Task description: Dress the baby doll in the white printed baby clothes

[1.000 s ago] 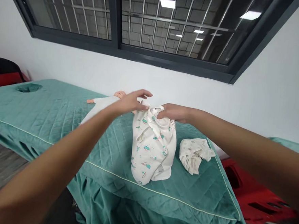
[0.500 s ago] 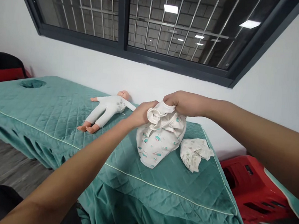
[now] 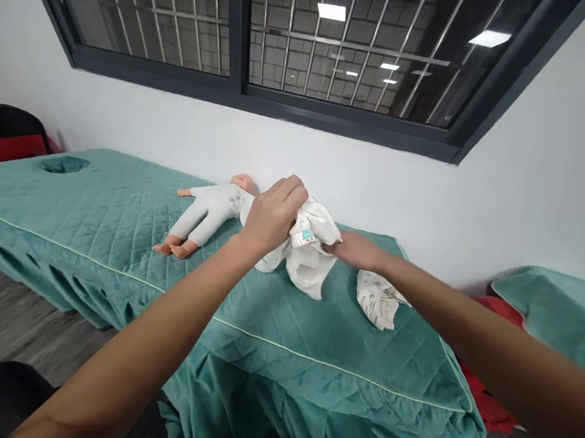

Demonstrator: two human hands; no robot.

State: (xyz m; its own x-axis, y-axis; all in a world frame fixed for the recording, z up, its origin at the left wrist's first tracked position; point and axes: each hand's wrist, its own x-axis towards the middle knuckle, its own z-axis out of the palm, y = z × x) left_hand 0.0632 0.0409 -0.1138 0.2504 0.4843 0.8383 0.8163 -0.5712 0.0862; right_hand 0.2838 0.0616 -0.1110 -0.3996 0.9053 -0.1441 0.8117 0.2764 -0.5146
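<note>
My left hand is closed around the bunched top of a white baby garment with teal prints, holding it just above the green quilted bed. My right hand reaches in beside it and touches the garment's lower folds; whether it grips them I cannot tell. A baby doll in a white suit lies on its back on the bed to the left, near the wall. A second crumpled white printed cloth lies on the bed under my right forearm.
The bed runs along a white wall under a barred dark window. Its cover has a face hole at the far left. A red object sits on the floor right of the bed, and another green-covered surface stands beyond it.
The garment hung long from both hands, then was gathered up into a bundle. My left hand now holds the bundle closer to the doll, and my right hand has dropped lower beside it.
</note>
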